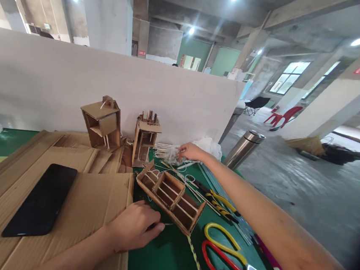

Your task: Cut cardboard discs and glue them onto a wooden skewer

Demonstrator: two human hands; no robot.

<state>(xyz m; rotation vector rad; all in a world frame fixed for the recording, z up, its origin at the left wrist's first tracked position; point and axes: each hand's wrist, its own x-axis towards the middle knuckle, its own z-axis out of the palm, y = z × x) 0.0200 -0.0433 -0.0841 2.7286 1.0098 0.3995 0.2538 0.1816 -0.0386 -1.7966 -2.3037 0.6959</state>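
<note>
My left hand (139, 225) rests by the green tabletop, thumb and fingers closed on a thin pale stick (168, 224) whose tip pokes out. Just beyond it lies an open cardboard box frame (173, 200) with dividers, white sticks across its compartments and white string at its far end. Stretched to the back of the table, my right hand (192, 152) has its fingers closed at a crumpled clear plastic bag (172, 155). What is inside the bag is too small to make out. A bundle of thin wooden sticks (161, 149) lies beside the bag.
Scissors (225, 258), pliers (221, 202) and a steel flask (245, 147) are on the right. Two cardboard structures (101, 123) stand before a white partition (109, 73). A black phone (41, 200) lies on cardboard sheets (104, 195) at left. A patterned cord (196, 262) runs to the front.
</note>
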